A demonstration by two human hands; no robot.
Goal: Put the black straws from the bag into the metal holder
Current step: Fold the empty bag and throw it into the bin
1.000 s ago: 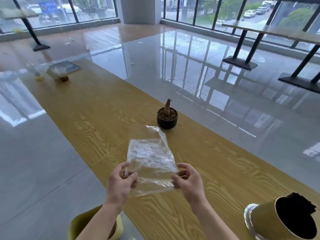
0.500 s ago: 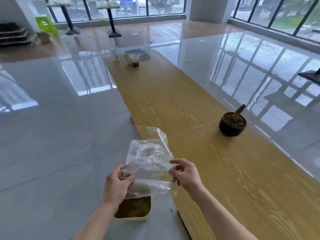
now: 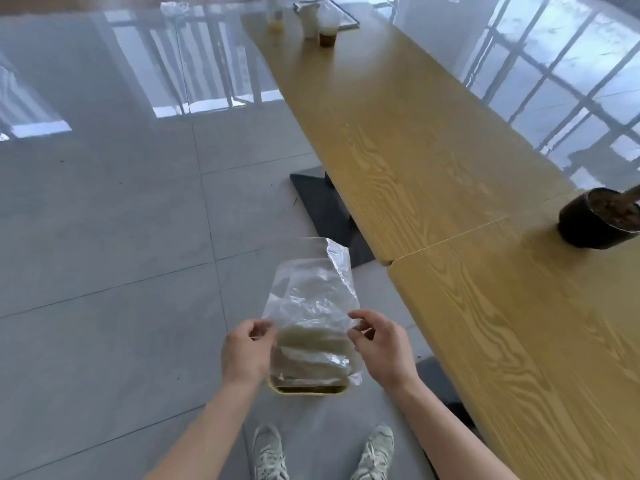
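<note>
The clear, crinkled plastic bag (image 3: 311,303) is held over the grey tiled floor (image 3: 104,271), above a yellow bin (image 3: 308,392), just off the wooden bench's (image 3: 450,202) left edge. The left grip (image 3: 246,351) and right grip (image 3: 382,348) each pinch one side of it.

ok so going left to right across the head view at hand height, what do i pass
left hand → clear bag, pinched by both hands → right hand → black plant pot on the table at the far right
</note>
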